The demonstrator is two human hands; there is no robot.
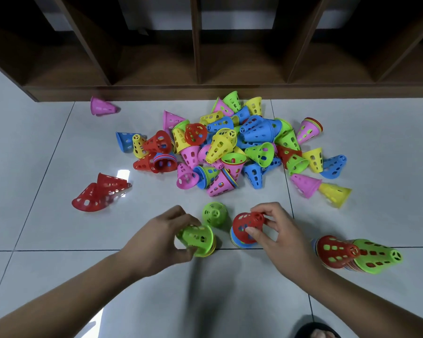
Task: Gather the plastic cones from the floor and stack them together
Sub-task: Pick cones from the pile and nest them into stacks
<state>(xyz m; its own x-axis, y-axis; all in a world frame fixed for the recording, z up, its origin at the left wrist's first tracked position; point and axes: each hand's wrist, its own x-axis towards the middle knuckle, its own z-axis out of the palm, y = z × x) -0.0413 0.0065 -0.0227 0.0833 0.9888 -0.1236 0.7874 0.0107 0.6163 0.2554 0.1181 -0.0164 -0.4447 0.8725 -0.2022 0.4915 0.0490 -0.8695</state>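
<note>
A big heap of perforated plastic cones (232, 145) in several colours lies on the tiled floor. My left hand (161, 237) grips a green cone (198, 239) that lies on its side, with a yellow rim showing under it. My right hand (276, 230) pinches the tip of a red cone (244, 224) that tops a short upright stack of mixed colours. Between the two hands a lone green cone (215, 214) stands upright. At the right, stacks topped by a red cone (335, 251) and a green cone (376, 256) lie on their sides.
Two red cones (100, 193) lie at the left and a pink cone (101, 106) lies near the dark wooden shelf unit (205, 91) along the far side. A pink cone (304, 184) and a yellow cone (335, 193) lie right of the heap. A dark slipper (318, 331) shows at the bottom edge.
</note>
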